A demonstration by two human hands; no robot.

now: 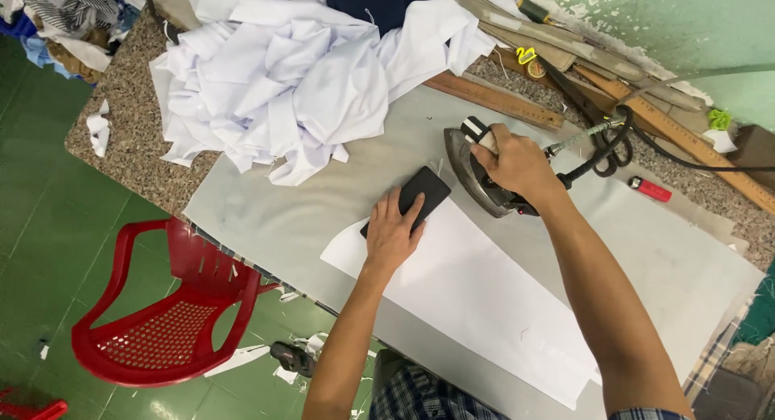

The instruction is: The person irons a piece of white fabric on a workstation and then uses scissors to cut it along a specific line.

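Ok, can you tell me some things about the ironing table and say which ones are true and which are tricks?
1. The right hand grips the iron. True.
2. The left hand rests on a red block. False: it is a flat black block.
3. The white fabric strip lies flat on the table. True.
4. The plastic chair is blue. False: it is red.
5. The heap of white cloth sits on the chair. False: it is on the table.
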